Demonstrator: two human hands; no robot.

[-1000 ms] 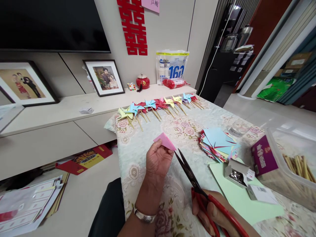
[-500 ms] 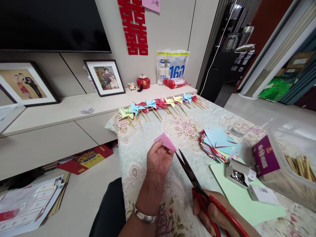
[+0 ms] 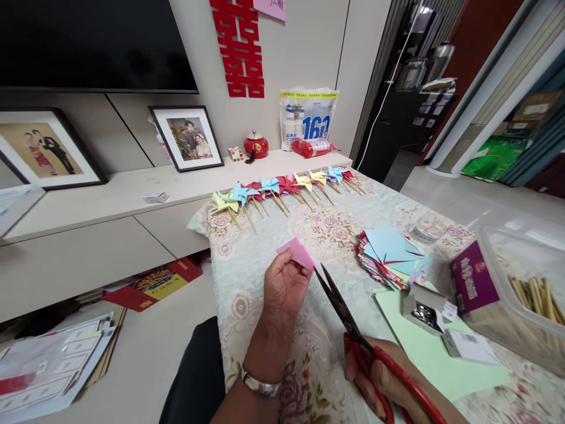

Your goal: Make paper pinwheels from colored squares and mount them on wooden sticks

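Folded into a triangle, a piece of pink paper [image 3: 296, 252] is pinched between the thumb and fingers of my left hand [image 3: 285, 282], above the table. My right hand [image 3: 375, 377] grips the red handles of a pair of scissors [image 3: 346, 318]. The dark blades are slightly parted, and one tip is at the paper's right corner; whether it touches cannot be told. To the right lies a stack of cut coloured paper squares [image 3: 392, 253], blue on top. Finished paper pinwheels [image 3: 270, 186] on sticks lie in a row along the table's far edge.
Pale green sheets [image 3: 397, 318] lie at the right under a small open box of metal pins [image 3: 426, 312]. Beyond stands a clear plastic tub of sticks [image 3: 512, 300]. A round clear container [image 3: 428, 229] sits behind the paper stack. A white cabinet [image 3: 123, 206] borders the table.
Almost nothing differs. The pink paper's fold sits slightly more parted, and the hands and scissors keep nearly the same place.
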